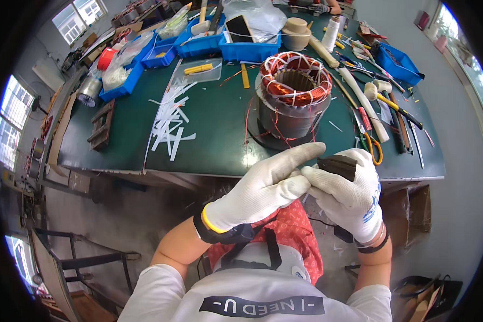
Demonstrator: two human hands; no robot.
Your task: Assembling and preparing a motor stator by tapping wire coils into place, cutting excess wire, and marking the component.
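Note:
Both my hands wear white knit gloves and meet over the near edge of the bench. My right hand point(349, 190) is closed round a dark brown bundle of thin, curved strips point(338, 166); its material I cannot make out. My left hand point(263, 185) is beside it, forefinger stretched toward the bundle and thumb apart, its tip close to the right thumb. Just beyond them stands a motor stator point(292, 110), a grey cylinder with copper windings point(295, 80) laced in white cord round its top. Loose red leads hang down its side.
White paper-like strips point(170, 123) lie scattered left of the stator on the green bench point(220, 142). Blue bins point(252, 51) line the back. On the right are orange-handled scissors point(377, 150), mallets point(383, 91) and hand tools. A wooden block point(102, 124) sits far left.

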